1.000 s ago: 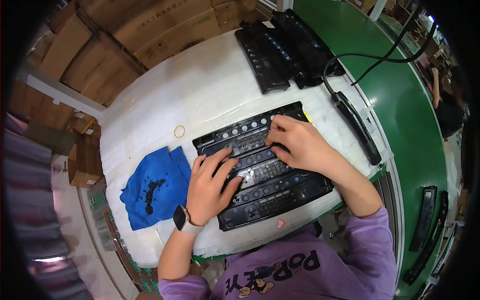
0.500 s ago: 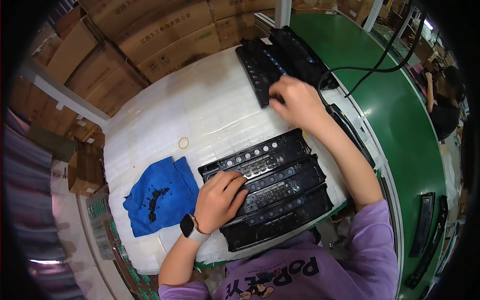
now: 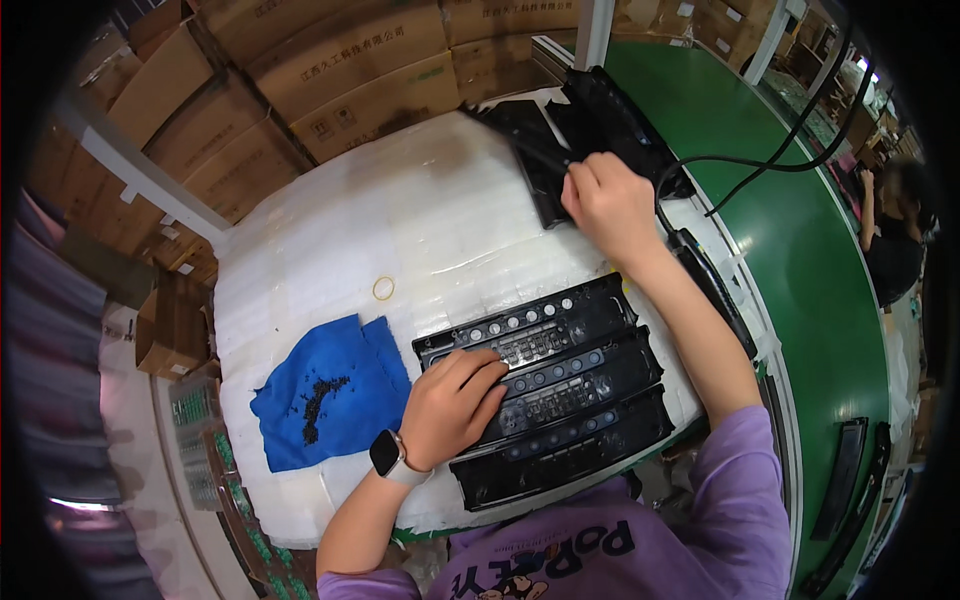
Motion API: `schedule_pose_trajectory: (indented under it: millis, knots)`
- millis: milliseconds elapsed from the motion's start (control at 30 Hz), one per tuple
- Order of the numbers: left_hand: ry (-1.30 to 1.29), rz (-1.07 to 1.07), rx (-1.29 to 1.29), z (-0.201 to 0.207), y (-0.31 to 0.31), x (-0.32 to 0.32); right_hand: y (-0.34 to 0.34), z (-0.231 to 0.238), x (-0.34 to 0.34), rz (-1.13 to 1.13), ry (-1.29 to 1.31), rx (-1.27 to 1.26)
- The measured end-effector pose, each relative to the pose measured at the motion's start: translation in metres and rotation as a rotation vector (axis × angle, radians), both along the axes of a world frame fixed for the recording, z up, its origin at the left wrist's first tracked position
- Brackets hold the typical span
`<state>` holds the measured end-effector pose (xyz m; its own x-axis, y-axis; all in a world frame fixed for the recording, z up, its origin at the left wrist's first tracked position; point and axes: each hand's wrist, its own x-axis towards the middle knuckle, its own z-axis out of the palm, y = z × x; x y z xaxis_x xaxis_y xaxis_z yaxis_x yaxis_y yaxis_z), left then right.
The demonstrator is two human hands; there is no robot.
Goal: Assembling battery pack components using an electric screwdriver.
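Note:
Three long black plastic panels lie side by side before me: a far one (image 3: 590,308) with a row of pale round discs, a middle one (image 3: 625,362) with dark round discs, and a near one (image 3: 570,455). My left hand (image 3: 455,405) rests on their left ends, fingers loosely spread and bent; what lies beneath the palm is hidden. At the back right, my right hand (image 3: 612,205) grips the end of another black plastic panel (image 3: 525,140). It is tilted and blurred by motion, raised over more black panels (image 3: 625,130) stacked there.
A blue cloth (image 3: 345,365) with a heap of small black pieces (image 3: 318,405) lies left of my left hand. Beyond it is a yellow ring (image 3: 383,289). A black cable (image 3: 745,160) crosses at right, over a green conveyor (image 3: 800,260). Cartons (image 3: 370,60) stand behind; another person (image 3: 893,235) works far right.
My right hand has closed on a panel from the back stack and lifted it, its far end swinging left. My left hand stays on the near panels. The whole view has shifted slightly.

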<state>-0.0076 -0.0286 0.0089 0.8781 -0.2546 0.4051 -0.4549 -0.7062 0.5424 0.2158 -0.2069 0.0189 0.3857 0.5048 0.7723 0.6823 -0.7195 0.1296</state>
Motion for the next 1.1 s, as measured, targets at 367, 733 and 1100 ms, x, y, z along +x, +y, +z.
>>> schedule_pose_trajectory:
  millis: [367, 733, 1100]
  knots:
    - [-0.210, 0.350, 0.103, 0.010, 0.017, 0.005, -0.018, -0.004, -0.022, 0.766, 0.426, -0.073]
    - [0.005, 0.366, 0.171, 0.003, 0.025, 0.012, -0.024, -0.005, -0.023, 0.683, 0.717, -0.215]
    - [0.021, 0.344, 0.110, -0.006, 0.029, 0.014, -0.041, 0.025, 0.064, -0.233, 0.067, 0.012]
